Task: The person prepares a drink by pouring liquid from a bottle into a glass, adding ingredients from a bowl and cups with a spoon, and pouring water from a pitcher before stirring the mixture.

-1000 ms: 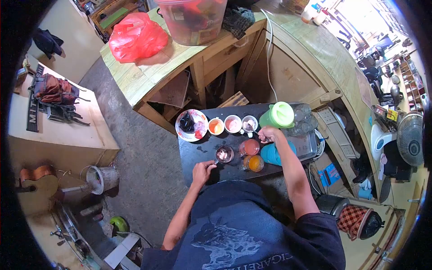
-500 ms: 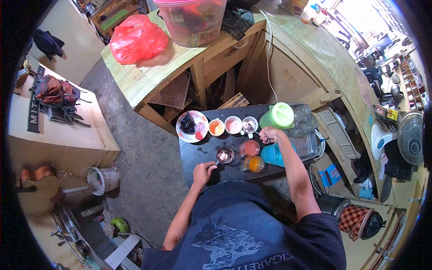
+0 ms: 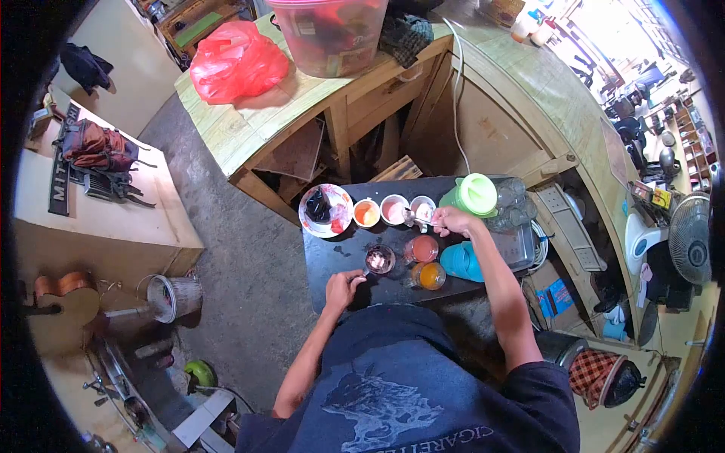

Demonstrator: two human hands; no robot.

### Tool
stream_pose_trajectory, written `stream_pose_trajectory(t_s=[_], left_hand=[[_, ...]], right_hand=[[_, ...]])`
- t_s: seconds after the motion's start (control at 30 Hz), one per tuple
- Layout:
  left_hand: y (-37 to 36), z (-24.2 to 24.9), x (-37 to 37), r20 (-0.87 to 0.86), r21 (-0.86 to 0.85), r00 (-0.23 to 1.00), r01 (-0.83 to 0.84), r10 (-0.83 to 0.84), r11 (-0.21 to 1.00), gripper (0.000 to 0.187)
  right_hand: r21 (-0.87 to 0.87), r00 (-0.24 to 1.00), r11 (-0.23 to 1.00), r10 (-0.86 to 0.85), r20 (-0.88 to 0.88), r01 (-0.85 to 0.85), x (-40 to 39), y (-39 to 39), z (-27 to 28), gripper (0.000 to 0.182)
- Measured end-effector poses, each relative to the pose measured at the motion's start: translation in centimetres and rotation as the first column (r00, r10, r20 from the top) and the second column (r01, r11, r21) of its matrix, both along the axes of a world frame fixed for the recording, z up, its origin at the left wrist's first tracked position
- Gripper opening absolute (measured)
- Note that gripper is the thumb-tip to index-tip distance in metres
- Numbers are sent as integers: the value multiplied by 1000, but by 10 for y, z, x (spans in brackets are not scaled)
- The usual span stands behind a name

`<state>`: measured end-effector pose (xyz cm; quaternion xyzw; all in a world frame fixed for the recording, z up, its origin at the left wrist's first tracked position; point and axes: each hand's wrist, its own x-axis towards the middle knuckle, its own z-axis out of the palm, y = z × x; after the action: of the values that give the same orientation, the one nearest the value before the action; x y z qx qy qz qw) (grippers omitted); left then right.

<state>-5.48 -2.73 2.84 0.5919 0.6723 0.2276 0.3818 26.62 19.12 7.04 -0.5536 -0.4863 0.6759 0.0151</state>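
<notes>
My left hand (image 3: 345, 288) grips the handle of a glass mug (image 3: 380, 259) with dark contents and pale pieces on top. My right hand (image 3: 453, 221) is closed on a spoon (image 3: 413, 219), held at the near side of a white cup (image 3: 423, 207). Left of that cup stand a cup of pink contents (image 3: 393, 209) and a cup of orange contents (image 3: 367, 213). Closer to me are a glass mug of pink drink (image 3: 421, 248) and one of orange drink (image 3: 430, 276). A blue pitcher (image 3: 462, 261) sits below my right wrist, a green lidded pitcher (image 3: 476, 195) just beyond it.
A patterned plate (image 3: 343, 224) with black plastic lies at the dark table's (image 3: 332, 264) left end. Clear glasses (image 3: 513, 204) and a metal tray (image 3: 515, 248) are at the right. Behind rises a wooden counter with a red bag (image 3: 238, 64) and a pink-lidded tub (image 3: 332, 38).
My right hand has shifted slightly, and the spoon has come out to the left, now showing at the white cup's near side. My left hand keeps hold of the glass mug.
</notes>
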Motion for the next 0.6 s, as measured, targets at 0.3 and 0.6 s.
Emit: stream_pose_trajectory(t_s=[0.3, 0.6], left_hand=[[-3, -22, -2, 20, 20, 1000, -2, 2, 1000, 25], [-4, -14, 0, 28, 43, 999, -36, 35, 998, 29]], right_hand=[[9, 942, 948, 318, -109, -319, -25, -6, 31, 13], [472, 704, 528, 450, 550, -706, -81, -71, 73, 21]])
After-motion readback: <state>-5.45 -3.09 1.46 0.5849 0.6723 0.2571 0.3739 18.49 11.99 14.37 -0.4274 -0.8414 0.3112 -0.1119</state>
